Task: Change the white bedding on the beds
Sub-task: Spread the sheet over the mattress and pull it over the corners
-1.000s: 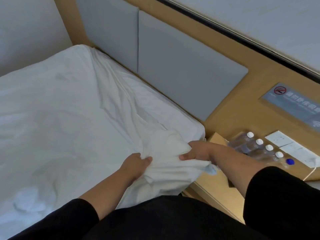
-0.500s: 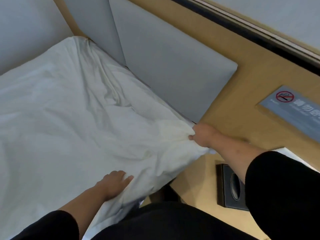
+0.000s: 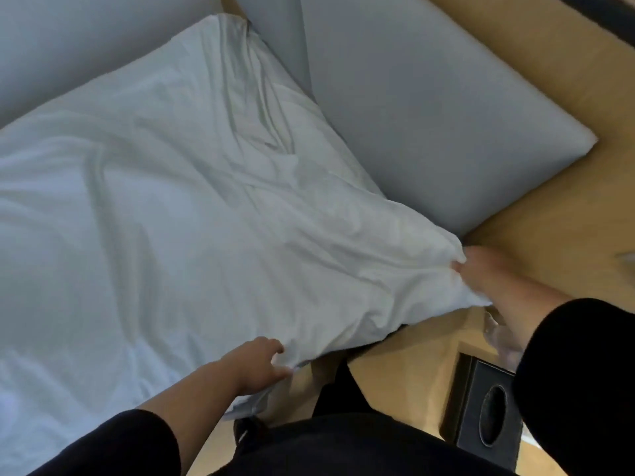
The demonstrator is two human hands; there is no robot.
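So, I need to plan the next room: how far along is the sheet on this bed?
Done: the white sheet already covers the mattress top, though wrinkled. In hand: the right hand pinches the sheet's corner by the grey headboard panel, and the left hand holds the near edge. Left: tucking that corner and smoothing the creases.

— Is any writing showing up anywhere?

— No, nothing readable is showing. The white sheet [image 3: 178,207] is lying plain, and the grey headboard panels [image 3: 429,125] are carrying no mark.

— And the dark box [image 3: 481,417] at the lower right?

— It is showing only an oval opening on top, no label or brand. A pale shape at the right edge is blurring out too much to read.
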